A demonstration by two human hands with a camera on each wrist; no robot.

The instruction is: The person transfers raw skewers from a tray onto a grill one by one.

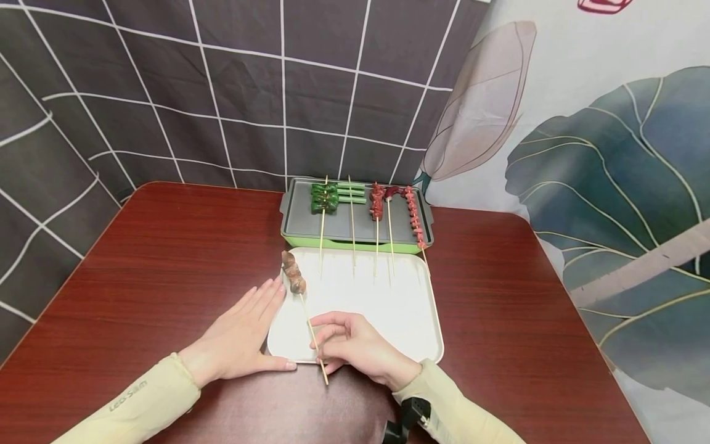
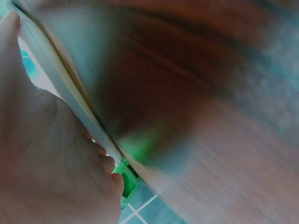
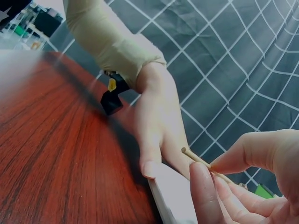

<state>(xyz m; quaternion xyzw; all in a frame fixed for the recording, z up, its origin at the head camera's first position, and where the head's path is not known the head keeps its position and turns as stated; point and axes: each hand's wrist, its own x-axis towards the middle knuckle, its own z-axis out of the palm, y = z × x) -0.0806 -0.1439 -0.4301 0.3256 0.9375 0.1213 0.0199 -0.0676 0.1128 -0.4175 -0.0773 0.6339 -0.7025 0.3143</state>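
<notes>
My right hand (image 1: 360,345) pinches the bare lower stick of a skewer of brown meat chunks (image 1: 294,277), low over the left part of a white tray (image 1: 383,302). The meat end points away, over the tray's far left side; the stick's blunt near end (image 3: 189,153) sticks out past the fingertips in the right wrist view. Lying along the tray's left edge, my left hand (image 1: 238,336) has straight fingers and its thumb at the near left corner. The left wrist view shows that palm (image 2: 51,149) beside the tray's side wall (image 2: 77,102).
Behind the tray stands a grey-topped green grill (image 1: 302,222). On it lie skewers of green pepper (image 1: 324,198), green stalks (image 1: 357,192), red meat (image 1: 376,203), a dark red piece (image 1: 391,192) and pinkish-red pieces (image 1: 413,216). Their sticks overhang the tray. A checked cloth (image 1: 233,86) hangs behind the red-brown table (image 1: 488,296).
</notes>
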